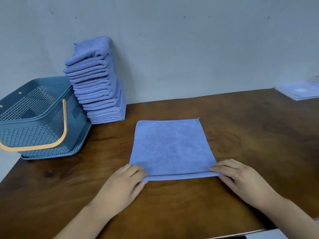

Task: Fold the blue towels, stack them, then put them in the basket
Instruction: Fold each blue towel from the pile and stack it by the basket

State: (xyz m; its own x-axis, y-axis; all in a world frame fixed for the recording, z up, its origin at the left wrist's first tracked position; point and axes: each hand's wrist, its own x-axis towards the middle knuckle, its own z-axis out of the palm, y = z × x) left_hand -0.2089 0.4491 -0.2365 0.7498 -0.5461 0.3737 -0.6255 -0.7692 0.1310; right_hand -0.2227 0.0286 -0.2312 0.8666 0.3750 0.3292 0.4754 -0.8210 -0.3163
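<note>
Fingers (pixel 136 169) of left hand (pixel 124 183) and right hand (pixel 241 180) pinch the two near corners of the towel (pixel 172 147), which lies flat on the table (pixel 259 135), right of the basket (pixel 34 120) and nearer me. A tall folded stack (pixel 98 83) stands just right of the basket's far corner, so I judge most folding done; this towel's fold, stacking and loading remain. Thumbs hidden under cloth, left hand blurred, basket's left side cut off.

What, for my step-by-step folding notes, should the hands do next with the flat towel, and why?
Probably lift the near edge and carry it to the far edge, halving it. The left hand and right hand each pinch a near corner of the towel, which lies spread flat on the table, while the stack beside the basket holds only folded ones.
</note>
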